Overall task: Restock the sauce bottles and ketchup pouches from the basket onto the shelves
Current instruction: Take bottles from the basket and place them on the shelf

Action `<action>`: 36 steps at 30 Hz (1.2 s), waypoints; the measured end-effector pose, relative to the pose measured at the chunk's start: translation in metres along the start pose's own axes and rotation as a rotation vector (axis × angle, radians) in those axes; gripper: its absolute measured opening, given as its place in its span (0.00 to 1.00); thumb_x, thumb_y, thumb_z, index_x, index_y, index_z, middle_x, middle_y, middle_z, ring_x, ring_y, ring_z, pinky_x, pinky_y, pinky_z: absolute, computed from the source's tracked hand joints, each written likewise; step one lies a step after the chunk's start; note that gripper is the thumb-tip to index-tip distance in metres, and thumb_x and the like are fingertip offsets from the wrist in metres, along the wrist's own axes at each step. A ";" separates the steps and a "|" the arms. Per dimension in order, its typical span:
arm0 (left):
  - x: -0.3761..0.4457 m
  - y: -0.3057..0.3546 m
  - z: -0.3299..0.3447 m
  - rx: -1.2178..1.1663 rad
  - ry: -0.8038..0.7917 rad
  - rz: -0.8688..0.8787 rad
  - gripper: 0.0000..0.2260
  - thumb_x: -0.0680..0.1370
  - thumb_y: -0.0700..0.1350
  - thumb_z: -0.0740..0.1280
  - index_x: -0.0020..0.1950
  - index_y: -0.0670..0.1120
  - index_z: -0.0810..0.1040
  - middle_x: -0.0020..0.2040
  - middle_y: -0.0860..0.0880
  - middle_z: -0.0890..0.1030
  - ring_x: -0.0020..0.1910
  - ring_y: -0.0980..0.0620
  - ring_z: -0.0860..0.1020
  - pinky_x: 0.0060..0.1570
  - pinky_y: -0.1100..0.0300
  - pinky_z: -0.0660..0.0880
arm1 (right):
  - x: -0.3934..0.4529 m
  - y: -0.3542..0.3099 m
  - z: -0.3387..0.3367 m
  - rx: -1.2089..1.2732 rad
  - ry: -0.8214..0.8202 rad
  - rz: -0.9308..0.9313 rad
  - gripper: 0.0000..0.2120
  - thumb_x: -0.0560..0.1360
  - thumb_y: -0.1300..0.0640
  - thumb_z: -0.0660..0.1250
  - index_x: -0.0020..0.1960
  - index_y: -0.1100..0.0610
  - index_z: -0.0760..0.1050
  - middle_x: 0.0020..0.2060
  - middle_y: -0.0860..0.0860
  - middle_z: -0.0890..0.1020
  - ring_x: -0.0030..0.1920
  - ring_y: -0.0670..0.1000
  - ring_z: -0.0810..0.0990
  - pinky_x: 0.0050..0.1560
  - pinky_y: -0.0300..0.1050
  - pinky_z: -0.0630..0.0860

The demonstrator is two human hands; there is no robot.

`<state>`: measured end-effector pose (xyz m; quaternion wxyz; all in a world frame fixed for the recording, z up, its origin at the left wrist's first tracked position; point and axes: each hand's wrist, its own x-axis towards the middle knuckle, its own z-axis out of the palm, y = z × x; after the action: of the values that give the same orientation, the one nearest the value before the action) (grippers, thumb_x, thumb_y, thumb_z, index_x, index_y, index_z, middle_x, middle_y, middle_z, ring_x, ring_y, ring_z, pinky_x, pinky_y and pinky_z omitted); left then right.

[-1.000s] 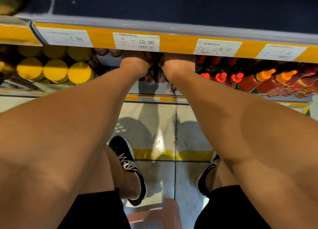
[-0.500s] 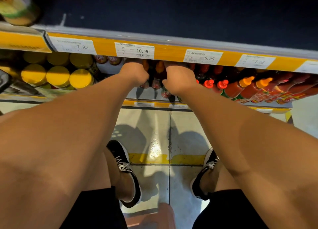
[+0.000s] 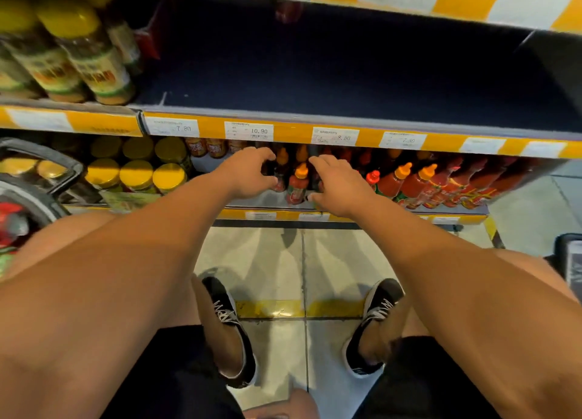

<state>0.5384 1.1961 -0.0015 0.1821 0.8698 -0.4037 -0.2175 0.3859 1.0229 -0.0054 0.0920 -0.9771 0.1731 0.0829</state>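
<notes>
Only the price tags on the yellow shelf edge strip (image 3: 293, 133) are legible: 7.80 (image 3: 172, 127), then 10.90 (image 3: 248, 131), 8.50 (image 3: 335, 136) and 7.50 (image 3: 403, 140) toward the right end. Bottle labels are too blurry.

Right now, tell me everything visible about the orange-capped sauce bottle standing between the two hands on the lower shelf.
The orange-capped sauce bottle is a small squeeze bottle, apparently plastic, filled with red sauce. It has a pointed orange nozzle cap and a label low on its body, too blurred to read. It stands upright near the front edge of the lower shelf, ahead of similar bottles. The left hand and right hand flank it with fingers loosely spread; neither plainly touches it.
</notes>
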 end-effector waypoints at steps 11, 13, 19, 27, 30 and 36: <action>-0.087 0.077 -0.043 -0.199 0.180 0.301 0.20 0.81 0.49 0.70 0.72 0.58 0.73 0.64 0.56 0.75 0.51 0.53 0.81 0.46 0.57 0.83 | -0.110 0.016 -0.099 0.296 0.334 0.028 0.31 0.81 0.48 0.69 0.80 0.48 0.62 0.78 0.47 0.66 0.77 0.50 0.64 0.75 0.53 0.67; -0.101 0.093 -0.051 -0.187 0.203 0.346 0.20 0.81 0.52 0.69 0.72 0.60 0.73 0.65 0.60 0.74 0.52 0.54 0.80 0.53 0.52 0.82 | -0.140 0.022 -0.117 0.347 0.419 0.030 0.29 0.81 0.48 0.68 0.80 0.47 0.63 0.78 0.45 0.66 0.77 0.48 0.64 0.76 0.51 0.66; -0.131 0.180 -0.074 -0.190 0.296 0.549 0.19 0.81 0.53 0.68 0.72 0.61 0.72 0.66 0.70 0.71 0.66 0.67 0.69 0.66 0.59 0.69 | -0.245 0.049 -0.153 0.425 0.677 0.019 0.27 0.79 0.52 0.72 0.76 0.48 0.68 0.76 0.42 0.69 0.77 0.42 0.64 0.76 0.46 0.65; -0.163 0.322 -0.069 -0.225 0.231 0.910 0.21 0.81 0.47 0.70 0.73 0.59 0.73 0.73 0.65 0.72 0.75 0.67 0.64 0.70 0.73 0.60 | -0.411 0.097 -0.151 0.464 1.029 0.269 0.26 0.79 0.53 0.72 0.75 0.50 0.71 0.73 0.42 0.73 0.75 0.45 0.69 0.74 0.42 0.66; -0.171 0.373 -0.040 -0.248 0.145 1.023 0.19 0.81 0.46 0.70 0.71 0.58 0.74 0.70 0.64 0.74 0.72 0.64 0.69 0.67 0.70 0.65 | -0.466 0.121 -0.129 0.478 1.124 0.446 0.25 0.78 0.56 0.72 0.74 0.50 0.73 0.71 0.40 0.74 0.72 0.45 0.72 0.72 0.44 0.69; -0.176 0.451 0.074 -0.227 -0.190 1.045 0.18 0.80 0.50 0.70 0.69 0.60 0.75 0.62 0.69 0.74 0.62 0.71 0.71 0.58 0.75 0.66 | -0.536 0.185 -0.044 0.532 1.000 0.866 0.26 0.77 0.53 0.73 0.73 0.48 0.72 0.71 0.44 0.74 0.70 0.47 0.73 0.71 0.52 0.71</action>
<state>0.1162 1.0491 0.1993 0.3215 0.5048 -0.7709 -0.2179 -0.1703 1.0160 0.1132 0.1955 -0.6858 0.5816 -0.3913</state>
